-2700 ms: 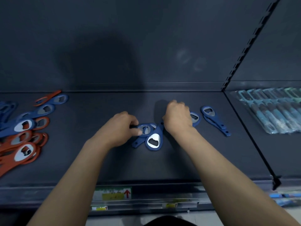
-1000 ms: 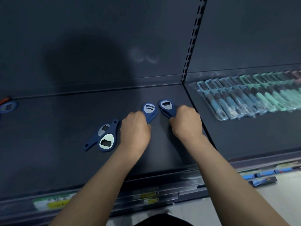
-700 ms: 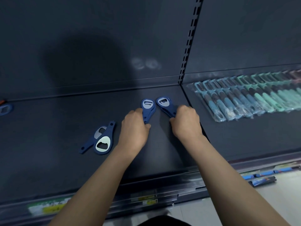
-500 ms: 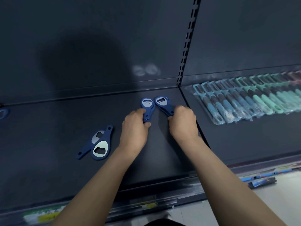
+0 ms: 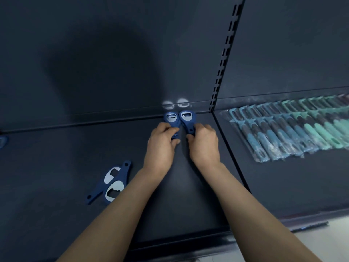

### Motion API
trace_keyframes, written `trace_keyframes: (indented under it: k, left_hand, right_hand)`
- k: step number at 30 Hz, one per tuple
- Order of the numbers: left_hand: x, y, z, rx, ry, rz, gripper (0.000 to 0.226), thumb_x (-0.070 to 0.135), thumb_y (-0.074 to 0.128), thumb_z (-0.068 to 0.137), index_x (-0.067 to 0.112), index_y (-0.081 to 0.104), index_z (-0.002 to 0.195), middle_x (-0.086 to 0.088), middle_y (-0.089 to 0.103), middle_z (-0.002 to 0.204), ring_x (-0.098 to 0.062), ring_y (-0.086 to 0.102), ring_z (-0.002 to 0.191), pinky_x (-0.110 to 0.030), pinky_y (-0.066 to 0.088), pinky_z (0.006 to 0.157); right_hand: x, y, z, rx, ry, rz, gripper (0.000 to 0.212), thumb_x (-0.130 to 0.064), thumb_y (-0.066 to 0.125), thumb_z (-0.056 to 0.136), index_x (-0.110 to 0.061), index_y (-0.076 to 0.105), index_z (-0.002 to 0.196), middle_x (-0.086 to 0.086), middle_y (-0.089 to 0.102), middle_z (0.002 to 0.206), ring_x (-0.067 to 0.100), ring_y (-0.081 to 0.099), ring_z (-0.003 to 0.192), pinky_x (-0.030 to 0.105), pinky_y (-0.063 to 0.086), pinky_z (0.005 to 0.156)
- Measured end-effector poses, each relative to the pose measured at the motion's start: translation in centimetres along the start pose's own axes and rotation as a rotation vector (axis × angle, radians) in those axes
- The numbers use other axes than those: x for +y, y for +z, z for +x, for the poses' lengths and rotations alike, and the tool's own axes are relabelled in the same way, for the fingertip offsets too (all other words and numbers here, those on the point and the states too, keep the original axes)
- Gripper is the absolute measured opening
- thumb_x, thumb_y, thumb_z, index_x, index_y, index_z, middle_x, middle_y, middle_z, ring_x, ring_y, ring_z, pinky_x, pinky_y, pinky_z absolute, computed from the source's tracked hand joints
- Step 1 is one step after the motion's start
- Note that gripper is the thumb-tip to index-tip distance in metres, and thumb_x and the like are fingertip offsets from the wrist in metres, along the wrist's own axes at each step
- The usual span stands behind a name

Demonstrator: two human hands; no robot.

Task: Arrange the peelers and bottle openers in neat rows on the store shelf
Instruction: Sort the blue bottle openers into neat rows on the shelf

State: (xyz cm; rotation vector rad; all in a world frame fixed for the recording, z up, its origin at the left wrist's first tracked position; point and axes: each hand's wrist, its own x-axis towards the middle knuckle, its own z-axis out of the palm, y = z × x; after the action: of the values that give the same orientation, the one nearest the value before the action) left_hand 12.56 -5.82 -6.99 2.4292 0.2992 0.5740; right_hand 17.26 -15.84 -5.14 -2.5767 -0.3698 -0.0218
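On the shelf [image 5: 56,157], packed peelers [image 5: 294,133] lie in a row, well right of the fingers. Left hand [image 5: 160,142] curls round the left opener [image 5: 171,117], right hand [image 5: 204,144] round the right opener [image 5: 187,116], heads just beyond the fingertips. Two loose openers [image 5: 113,190], further left, seem not sorted.

Both our hands are parked at the back: left hand [image 5: 160,146] grips the left opener [image 5: 171,118], right hand [image 5: 204,146] grips the right opener [image 5: 187,116], narrow gap between them, opener heads just beside the back panel [image 5: 113,53], so no room further in. Left of us, bare shelf [image 5: 56,167] runs wide; only the loose opener pair [image 5: 113,184] near the front blocks it, plus a blue piece [image 5: 2,141] at the far left edge. Right of us, a thin strip up to the seam [image 5: 232,161], slotted upright [image 5: 224,59] at its back. Past that, bagged peelers [image 5: 292,133] fill the back; bare strip in front.
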Motion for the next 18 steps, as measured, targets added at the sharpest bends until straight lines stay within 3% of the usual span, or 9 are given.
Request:
trace_keyframes:
  k: [4,9,18]
  left_hand:
    - [-0.6,0.2,0.5,0.032,0.016,0.000,0.027,-0.002,0.068,0.079,0.003,0.068,0.105,-0.008,0.059,0.101,-0.025,0.059,0.089,-0.036,0.050,0.083]
    - [-1.2,0.1,1.0,0.050,0.018,-0.054,0.029,-0.002,0.069,0.077,0.003,0.067,0.106,-0.007,0.059,0.099,-0.022,0.059,0.084,-0.035,0.051,0.080]
    - [-1.8,0.1,1.2,0.034,-0.033,-0.156,0.036,0.003,0.071,0.079,0.003,0.063,0.114,-0.004,0.058,0.109,-0.018,0.060,0.088,-0.028,0.049,0.089]
  right_hand:
    - [-0.5,0.4,0.5,-0.011,-0.024,0.027,0.016,-0.009,0.053,0.092,0.001,0.056,0.103,0.018,0.055,0.108,0.031,0.047,0.105,0.029,0.036,0.078]
    - [-0.8,0.8,0.6,-0.012,-0.073,0.036,0.025,-0.012,0.055,0.092,-0.001,0.054,0.114,0.016,0.057,0.111,0.028,0.047,0.107,0.030,0.038,0.083]
    - [0.1,0.7,0.8,-0.017,-0.104,0.071,0.032,-0.008,0.057,0.091,-0.005,0.052,0.123,0.013,0.060,0.111,0.025,0.048,0.106,0.023,0.034,0.079]
